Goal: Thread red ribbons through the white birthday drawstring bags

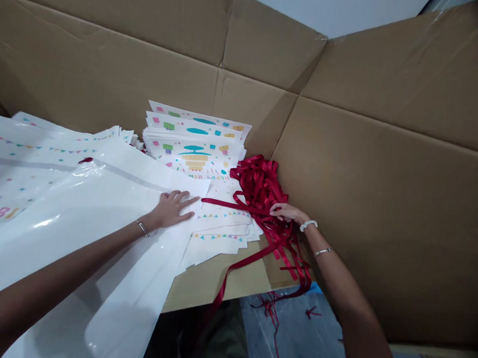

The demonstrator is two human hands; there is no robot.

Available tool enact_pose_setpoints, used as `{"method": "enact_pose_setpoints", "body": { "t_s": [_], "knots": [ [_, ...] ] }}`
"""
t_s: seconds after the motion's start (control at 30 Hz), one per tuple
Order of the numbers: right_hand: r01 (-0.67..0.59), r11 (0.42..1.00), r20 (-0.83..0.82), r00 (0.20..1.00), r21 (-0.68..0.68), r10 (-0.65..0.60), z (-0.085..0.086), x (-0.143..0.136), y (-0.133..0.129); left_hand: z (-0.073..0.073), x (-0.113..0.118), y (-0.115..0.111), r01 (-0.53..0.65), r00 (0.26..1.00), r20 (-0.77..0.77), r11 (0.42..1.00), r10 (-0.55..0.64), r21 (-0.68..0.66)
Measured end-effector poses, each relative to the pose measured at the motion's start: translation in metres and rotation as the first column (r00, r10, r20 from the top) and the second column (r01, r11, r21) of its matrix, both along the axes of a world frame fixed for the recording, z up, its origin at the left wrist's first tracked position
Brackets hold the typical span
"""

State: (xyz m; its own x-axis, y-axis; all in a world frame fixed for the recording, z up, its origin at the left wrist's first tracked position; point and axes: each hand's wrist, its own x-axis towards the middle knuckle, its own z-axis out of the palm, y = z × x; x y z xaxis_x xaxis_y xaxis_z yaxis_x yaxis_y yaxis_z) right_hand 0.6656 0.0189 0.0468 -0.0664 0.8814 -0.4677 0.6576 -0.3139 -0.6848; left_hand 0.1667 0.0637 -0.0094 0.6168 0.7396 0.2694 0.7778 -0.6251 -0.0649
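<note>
My left hand (175, 208) lies on a large glossy white sheet (131, 275) near its right corner, fingers spread. From that corner a strip of red ribbon (237, 205) runs nearly straight to the right. My right hand (286, 212) pinches this ribbon, close against a tangled heap of red ribbons (259, 180). Whether the ribbon passes through a hole in the sheet is too small to tell. Behind my left hand, printed birthday sheets (194, 154) stand in a stack, and more printed sheets (221, 243) lie beneath.
Tall cardboard walls (377, 171) enclose the back and right. A patterned sheet (29, 166) covers the left. Loose ribbon ends hang over the front edge of the cardboard base (216, 285). Below, ribbon scraps (271, 310) lie on a grey-blue plastic-like surface (293, 344).
</note>
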Motion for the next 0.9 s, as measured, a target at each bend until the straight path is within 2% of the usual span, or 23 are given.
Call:
{"method": "enact_pose_setpoints", "body": {
  "t_s": [0.23,0.4,0.53,0.67,0.9],
  "knots": [
    [-0.054,0.997,0.042,0.998,0.058,0.052,-0.014,0.002,0.001,-0.006,-0.002,0.003,0.011,1.000,0.001,0.999,-0.011,0.048],
    [-0.057,0.990,0.023,0.998,0.129,0.055,-0.005,-0.021,0.007,-0.010,-0.003,0.004,0.037,0.998,0.054,0.997,-0.041,0.071],
    [-0.136,0.977,0.011,0.991,0.162,0.136,0.014,-0.059,0.015,-0.011,-0.003,0.005,0.063,0.995,0.072,0.995,-0.069,0.081],
    [-0.207,0.959,-0.045,0.975,0.195,0.219,0.027,-0.111,0.024,-0.013,-0.003,0.005,0.075,0.990,0.113,0.993,-0.084,0.087],
    [-0.224,0.940,-0.111,0.959,0.258,0.260,0.022,-0.199,0.046,-0.018,-0.002,0.007,0.084,0.983,0.152,0.990,-0.100,0.110]
  ]
}}
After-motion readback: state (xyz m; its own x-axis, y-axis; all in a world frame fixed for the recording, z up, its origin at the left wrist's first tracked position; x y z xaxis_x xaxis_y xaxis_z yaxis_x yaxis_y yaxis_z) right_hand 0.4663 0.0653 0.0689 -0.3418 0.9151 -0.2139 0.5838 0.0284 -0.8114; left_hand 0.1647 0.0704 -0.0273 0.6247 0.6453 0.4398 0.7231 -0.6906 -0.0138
